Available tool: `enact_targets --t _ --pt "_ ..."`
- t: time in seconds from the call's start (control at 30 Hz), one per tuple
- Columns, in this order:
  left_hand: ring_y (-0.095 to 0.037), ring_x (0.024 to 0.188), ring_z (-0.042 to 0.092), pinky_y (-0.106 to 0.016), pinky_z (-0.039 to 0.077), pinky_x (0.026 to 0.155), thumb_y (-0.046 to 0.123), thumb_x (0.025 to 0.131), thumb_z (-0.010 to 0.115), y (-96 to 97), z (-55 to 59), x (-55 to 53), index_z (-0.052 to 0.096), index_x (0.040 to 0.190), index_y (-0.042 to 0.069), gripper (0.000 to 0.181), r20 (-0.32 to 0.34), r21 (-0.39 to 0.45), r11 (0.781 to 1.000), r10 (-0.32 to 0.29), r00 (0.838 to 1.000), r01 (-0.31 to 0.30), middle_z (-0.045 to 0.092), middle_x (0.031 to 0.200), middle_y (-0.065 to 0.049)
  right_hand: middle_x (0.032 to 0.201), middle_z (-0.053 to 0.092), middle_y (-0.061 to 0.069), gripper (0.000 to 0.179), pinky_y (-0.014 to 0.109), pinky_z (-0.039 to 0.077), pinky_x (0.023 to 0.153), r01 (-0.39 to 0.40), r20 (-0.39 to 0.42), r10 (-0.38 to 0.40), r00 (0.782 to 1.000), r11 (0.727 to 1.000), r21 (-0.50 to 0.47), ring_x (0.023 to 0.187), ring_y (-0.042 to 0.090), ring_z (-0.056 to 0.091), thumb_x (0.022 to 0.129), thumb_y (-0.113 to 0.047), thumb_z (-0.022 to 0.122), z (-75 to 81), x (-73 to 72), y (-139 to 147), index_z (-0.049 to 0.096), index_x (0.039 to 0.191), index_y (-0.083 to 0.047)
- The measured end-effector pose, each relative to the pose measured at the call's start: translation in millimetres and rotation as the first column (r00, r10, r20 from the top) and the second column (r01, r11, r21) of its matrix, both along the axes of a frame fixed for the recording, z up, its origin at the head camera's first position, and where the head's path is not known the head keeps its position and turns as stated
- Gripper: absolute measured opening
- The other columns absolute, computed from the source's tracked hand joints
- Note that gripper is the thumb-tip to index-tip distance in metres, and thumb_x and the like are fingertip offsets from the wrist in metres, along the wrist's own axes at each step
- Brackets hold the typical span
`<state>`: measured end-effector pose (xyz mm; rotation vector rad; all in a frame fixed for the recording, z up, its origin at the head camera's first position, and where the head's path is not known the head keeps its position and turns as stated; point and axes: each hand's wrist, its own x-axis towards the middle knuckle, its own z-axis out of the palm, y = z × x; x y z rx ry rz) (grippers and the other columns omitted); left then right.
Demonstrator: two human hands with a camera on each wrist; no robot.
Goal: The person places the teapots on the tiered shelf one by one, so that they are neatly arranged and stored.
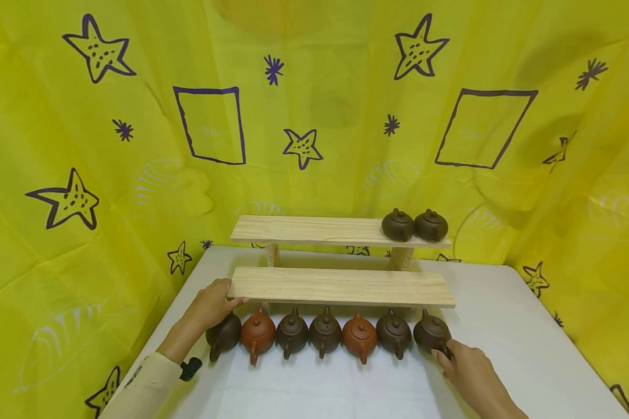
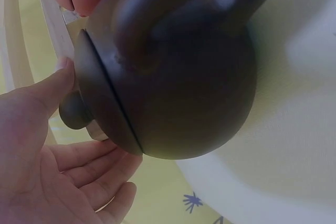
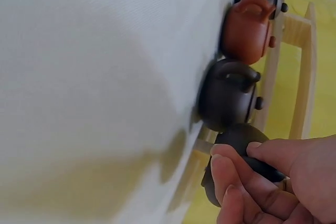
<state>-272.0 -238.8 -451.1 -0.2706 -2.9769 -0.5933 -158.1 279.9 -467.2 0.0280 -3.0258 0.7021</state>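
Observation:
A row of teapots stands before a two-tier wooden shelf (image 1: 340, 285). My left hand (image 1: 207, 308) holds the left end of the lower tier, its thumb along the front edge. Right beside that hand is the leftmost dark brown teapot (image 1: 223, 334), its round lid knob (image 2: 74, 111) near the thumb. My right hand (image 1: 472, 372) pinches the handle of the rightmost dark brown teapot (image 1: 430, 331), which is turned at an angle to its neighbour, spout toward the shelf. Part of this teapot is hidden behind the fingers in the right wrist view.
Between these two teapots are a reddish teapot (image 1: 258, 334), another reddish one (image 1: 360, 336) and several dark ones, handles toward me. Two dark teapots (image 1: 398, 226) sit on the upper tier's right end. Yellow patterned cloth (image 1: 325, 110) surrounds the white table (image 1: 524, 337).

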Motion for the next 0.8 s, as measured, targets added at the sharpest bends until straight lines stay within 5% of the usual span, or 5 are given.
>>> enact_targets --t 0.43,0.8 --pt "-0.043 0.107 0.068 -0.060 0.052 0.092 0.035 0.097 0.078 -1.2 -2.1 -0.4 0.059 0.128 -0.013 0.060 0.004 0.013 1.000 0.005 1.000 -0.005 0.067 0.118 -0.029 0.063 0.062 -0.004 0.023 0.026 0.044 0.053 -0.047 -0.055 0.043 0.998 0.997 -0.065 0.056 0.009 0.056 0.103 -0.017 0.069 38.7 3.1 -19 0.059 0.083 -0.011" --pt "-0.042 0.106 0.067 -0.059 0.052 0.091 0.036 0.096 0.078 -1.0 -1.7 -0.9 0.060 0.127 -0.012 0.060 0.013 0.008 1.000 0.004 1.000 -0.004 0.068 0.117 -0.028 0.062 0.062 -0.005 0.026 0.027 0.042 0.050 -0.123 -0.219 0.107 0.970 0.990 -0.062 0.055 0.008 0.057 0.105 -0.018 0.067 69.8 -27.6 -41 0.059 0.083 -0.009"
